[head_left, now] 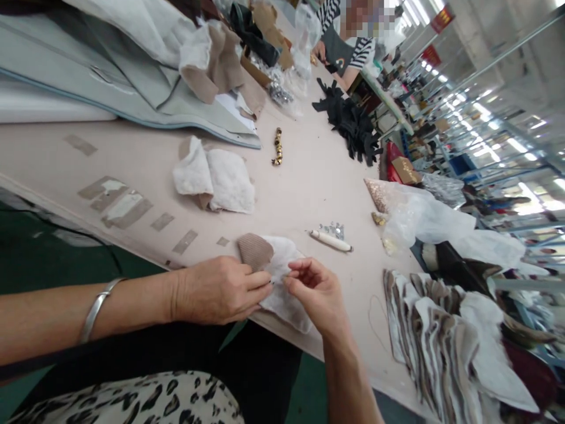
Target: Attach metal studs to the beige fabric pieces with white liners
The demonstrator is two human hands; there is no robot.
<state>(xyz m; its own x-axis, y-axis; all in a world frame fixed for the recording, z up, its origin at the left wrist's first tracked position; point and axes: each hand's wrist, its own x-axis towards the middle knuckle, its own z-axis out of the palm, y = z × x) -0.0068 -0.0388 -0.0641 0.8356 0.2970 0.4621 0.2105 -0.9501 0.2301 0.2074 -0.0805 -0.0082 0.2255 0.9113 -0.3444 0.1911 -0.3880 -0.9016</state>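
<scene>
A fleecy white fabric piece with a brown ribbed face (289,253) lies at the table's near edge, one corner folded over. My left hand (220,288) is closed on this fabric piece, thumb and fingers pinched together near its middle. Over its right part is my right hand (320,291), thumb and forefinger pinched; anything between them is too small to make out. Just beyond, a white-handled pointed tool (331,240) rests beside small silver metal bits (334,228). Farther off sit another folded fleecy piece (232,179) and a short row of brass-coloured fittings (277,146).
Layered fleecy pieces (435,335) stand at the right, near clear plastic bags (424,215). Black strips (348,121) are heaped at the far side, where a person in striped sleeves sits. Grey material (132,76) covers the far left of the table (326,182).
</scene>
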